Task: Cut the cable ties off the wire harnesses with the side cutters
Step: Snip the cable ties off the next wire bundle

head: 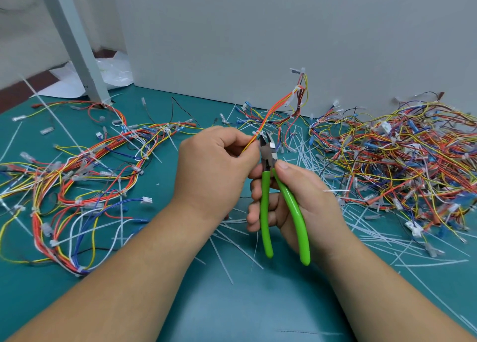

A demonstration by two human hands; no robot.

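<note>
Left hand (216, 161) pinches harness (273, 109) | right hand (299, 197) grips side cutters (268, 158) at tie (255, 134) | cut ties (307, 158) litter surface (232, 303); tied harnesses (77, 171) remain

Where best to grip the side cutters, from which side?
Take the side cutters by the green handles, from the near end, as the right hand does: handles splay toward the person, blades point away at the cable tie on the harness pinched by the left hand.
</note>
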